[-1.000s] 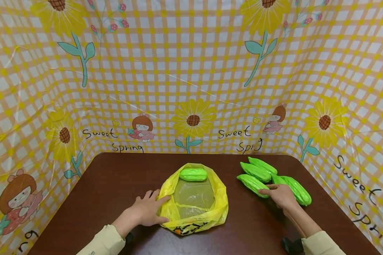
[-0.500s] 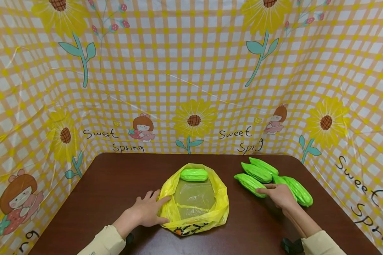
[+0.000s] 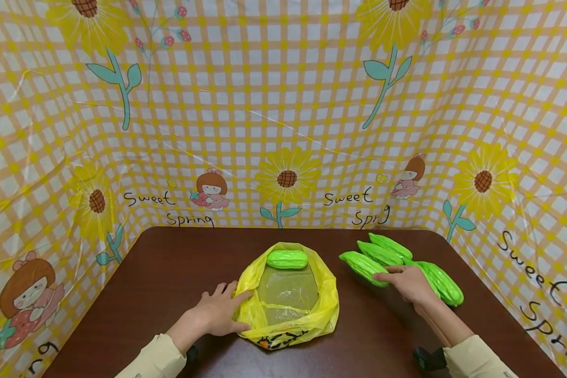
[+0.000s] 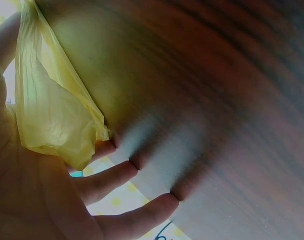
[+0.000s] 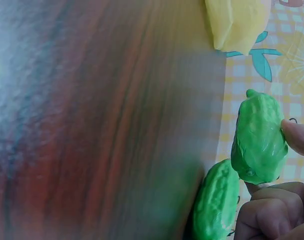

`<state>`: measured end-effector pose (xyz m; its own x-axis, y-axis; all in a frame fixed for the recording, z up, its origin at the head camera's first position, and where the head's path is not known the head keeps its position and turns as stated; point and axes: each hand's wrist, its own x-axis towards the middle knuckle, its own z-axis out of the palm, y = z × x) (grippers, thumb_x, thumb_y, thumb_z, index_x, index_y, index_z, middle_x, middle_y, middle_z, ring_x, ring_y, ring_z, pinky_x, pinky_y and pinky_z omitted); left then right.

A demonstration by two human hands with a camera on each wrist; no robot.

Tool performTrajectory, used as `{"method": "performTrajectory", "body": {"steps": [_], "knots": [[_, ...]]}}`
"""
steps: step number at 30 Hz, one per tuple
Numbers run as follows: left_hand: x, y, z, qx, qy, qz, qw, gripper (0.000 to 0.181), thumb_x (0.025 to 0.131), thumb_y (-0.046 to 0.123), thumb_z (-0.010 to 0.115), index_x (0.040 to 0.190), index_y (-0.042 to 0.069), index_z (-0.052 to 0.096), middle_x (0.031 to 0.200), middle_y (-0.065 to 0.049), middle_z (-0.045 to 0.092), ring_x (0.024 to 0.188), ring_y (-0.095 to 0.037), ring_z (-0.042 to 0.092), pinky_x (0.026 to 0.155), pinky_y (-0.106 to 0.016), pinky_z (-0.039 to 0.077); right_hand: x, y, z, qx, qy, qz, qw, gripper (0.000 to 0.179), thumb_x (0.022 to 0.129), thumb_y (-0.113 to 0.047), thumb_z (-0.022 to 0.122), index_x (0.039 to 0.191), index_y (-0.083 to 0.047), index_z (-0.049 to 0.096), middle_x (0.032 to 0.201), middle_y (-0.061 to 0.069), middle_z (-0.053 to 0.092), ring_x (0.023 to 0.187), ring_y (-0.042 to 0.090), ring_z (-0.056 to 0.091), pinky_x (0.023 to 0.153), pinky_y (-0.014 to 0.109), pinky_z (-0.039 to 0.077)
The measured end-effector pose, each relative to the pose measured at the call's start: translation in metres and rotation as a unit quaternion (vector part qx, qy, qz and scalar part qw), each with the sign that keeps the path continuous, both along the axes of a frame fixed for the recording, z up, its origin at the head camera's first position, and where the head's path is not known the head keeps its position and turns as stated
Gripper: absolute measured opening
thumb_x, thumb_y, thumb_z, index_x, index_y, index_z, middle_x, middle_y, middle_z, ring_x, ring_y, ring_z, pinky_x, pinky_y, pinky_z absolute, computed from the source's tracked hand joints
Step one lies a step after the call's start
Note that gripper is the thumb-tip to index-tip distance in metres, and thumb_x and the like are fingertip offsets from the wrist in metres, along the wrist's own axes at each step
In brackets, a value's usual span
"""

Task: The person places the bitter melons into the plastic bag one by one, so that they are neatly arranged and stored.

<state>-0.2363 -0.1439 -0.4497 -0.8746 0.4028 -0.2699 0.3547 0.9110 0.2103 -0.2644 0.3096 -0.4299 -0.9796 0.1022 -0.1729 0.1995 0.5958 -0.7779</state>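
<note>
My right hand (image 3: 410,286) pinches the near end of a bright green, ridged bitter melon (image 3: 361,266) between thumb and fingers. In the right wrist view that bitter melon (image 5: 260,137) is raised off the table, with another one below it. Several more bitter melons (image 3: 381,253) lie around and behind the hand, some partly covered by it. My left hand (image 3: 217,312) is spread at the left side of a yellow plastic bag (image 3: 328,299), its fingertips on the table and a fold of the bag (image 4: 56,110) against its palm. Inside the bag, at the far side, lies one bitter melon (image 3: 287,259).
The dark brown wooden table (image 3: 184,257) carries everything. A checked cloth (image 3: 283,105) with sunflowers and lettering hangs behind it and along both sides. The bag's mouth faces up, its rim folded outward.
My right hand has drawn its bitter melon up and to the left, away from the others. The left hand and the bag have stayed where they were.
</note>
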Motion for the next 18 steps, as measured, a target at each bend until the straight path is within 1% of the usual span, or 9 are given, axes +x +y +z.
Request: {"method": "performTrajectory", "body": {"steps": [6, 9, 15, 18], "knots": [[-0.002, 0.0, -0.007, 0.001, 0.01, -0.008, 0.9999, 0.078, 0.09, 0.062, 0.065, 0.156, 0.031, 0.038, 0.162, -0.015, 0.028, 0.146, -0.042, 0.031, 0.102, -0.072, 0.034, -0.003, -0.003, 0.005, -0.001, 0.001, 0.007, 1.0, 0.08, 0.083, -0.048, 0.08, 0.14, 0.004, 0.056, 0.043, -0.011, 0.024, 0.039, 0.01, 0.023, 0.041, 0.028, 0.03], [-0.001, -0.001, -0.009, 0.004, 0.007, -0.007, 0.9999, 0.078, 0.09, 0.062, 0.065, 0.156, 0.032, 0.037, 0.162, -0.015, 0.028, 0.146, -0.042, 0.031, 0.102, -0.072, 0.034, -0.004, -0.005, 0.007, -0.009, 0.001, 0.014, 0.9999, 0.08, 0.084, -0.047, 0.08, 0.141, 0.003, 0.056, 0.043, -0.011, 0.024, 0.039, 0.01, 0.022, 0.041, 0.028, 0.029], [0.0, -0.001, -0.006, 0.003, 0.005, -0.004, 1.0, 0.078, 0.09, 0.061, 0.066, 0.156, 0.031, 0.038, 0.162, -0.016, 0.028, 0.146, -0.042, 0.031, 0.103, -0.072, 0.034, -0.01, -0.012, 0.014, -0.021, 0.005, 0.026, 0.9994, 0.08, 0.085, -0.045, 0.08, 0.142, 0.004, 0.054, 0.045, -0.012, 0.024, 0.04, 0.009, 0.021, 0.042, 0.028, 0.031], [0.0, 0.0, -0.002, 0.002, 0.002, -0.001, 1.0, 0.078, 0.09, 0.06, 0.066, 0.156, 0.031, 0.038, 0.162, -0.016, 0.028, 0.146, -0.042, 0.031, 0.103, -0.072, 0.034, -0.013, -0.014, 0.019, -0.013, 0.008, 0.032, 0.9994, 0.08, 0.085, -0.045, 0.079, 0.142, 0.004, 0.054, 0.046, -0.011, 0.023, 0.04, 0.009, 0.021, 0.042, 0.028, 0.032]]}}
